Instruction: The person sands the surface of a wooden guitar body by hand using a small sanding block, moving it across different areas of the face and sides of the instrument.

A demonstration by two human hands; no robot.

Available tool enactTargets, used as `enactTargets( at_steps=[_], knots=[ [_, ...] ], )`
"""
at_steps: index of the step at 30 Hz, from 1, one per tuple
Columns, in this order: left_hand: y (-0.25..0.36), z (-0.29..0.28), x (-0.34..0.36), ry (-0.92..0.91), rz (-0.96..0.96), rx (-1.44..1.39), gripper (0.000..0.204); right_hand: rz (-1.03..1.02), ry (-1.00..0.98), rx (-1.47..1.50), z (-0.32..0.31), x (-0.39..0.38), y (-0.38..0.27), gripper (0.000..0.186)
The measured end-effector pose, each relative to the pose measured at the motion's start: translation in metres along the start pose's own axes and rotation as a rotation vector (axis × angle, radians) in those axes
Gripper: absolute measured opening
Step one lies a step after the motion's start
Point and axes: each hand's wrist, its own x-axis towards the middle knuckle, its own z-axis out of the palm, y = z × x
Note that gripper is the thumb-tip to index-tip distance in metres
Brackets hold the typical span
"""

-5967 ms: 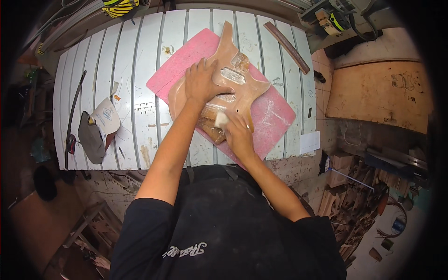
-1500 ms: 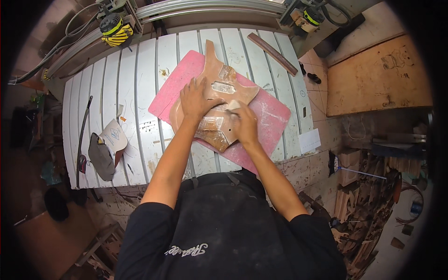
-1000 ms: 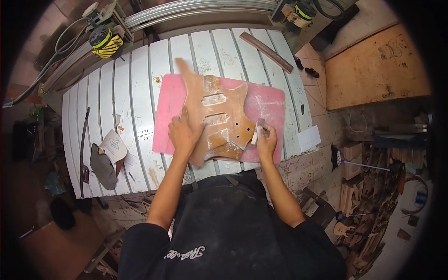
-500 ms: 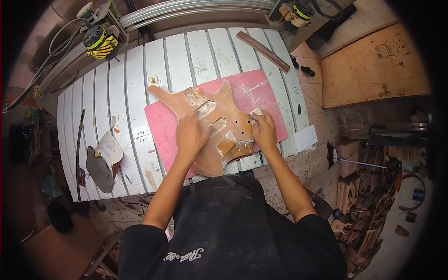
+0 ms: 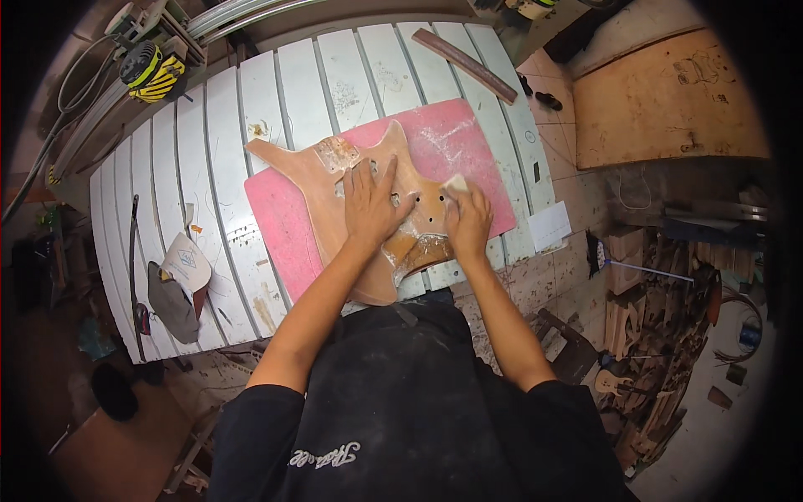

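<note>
An unfinished wooden electric guitar body lies on a pink mat, its routed cavities and drilled holes facing up. Across the cavities rests my left hand, flat with fingers spread, partly hiding them. My right hand is at the body's right edge, fingers curled round a small pale pad, probably sandpaper. The pad's upper end sticks out above my fingers. White dust marks both the wood and the mat.
Grooves run across the white machine table. A dark wood strip lies at its far right, a grey cap at left, a white paper at the right edge. A motor unit with striped cover hangs far left.
My left hand has slid right and away from me, from the body's left side onto the cavities. My right hand keeps the pad at the right edge. The whole view has shifted slightly.
</note>
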Motion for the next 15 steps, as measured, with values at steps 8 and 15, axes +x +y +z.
enactTargets(
  at_steps=[8, 15],
  knots=[
    [0.000, 0.001, 0.004, -0.028, 0.037, 0.045, 0.085, -0.037, -0.054, 0.033, 0.003, -0.008, 0.023, 0.022],
    [0.001, 0.000, 0.006, -0.045, 0.020, 0.022, 0.086, -0.060, -0.049, 0.031, 0.001, -0.057, 0.012, 0.019]
  ],
)
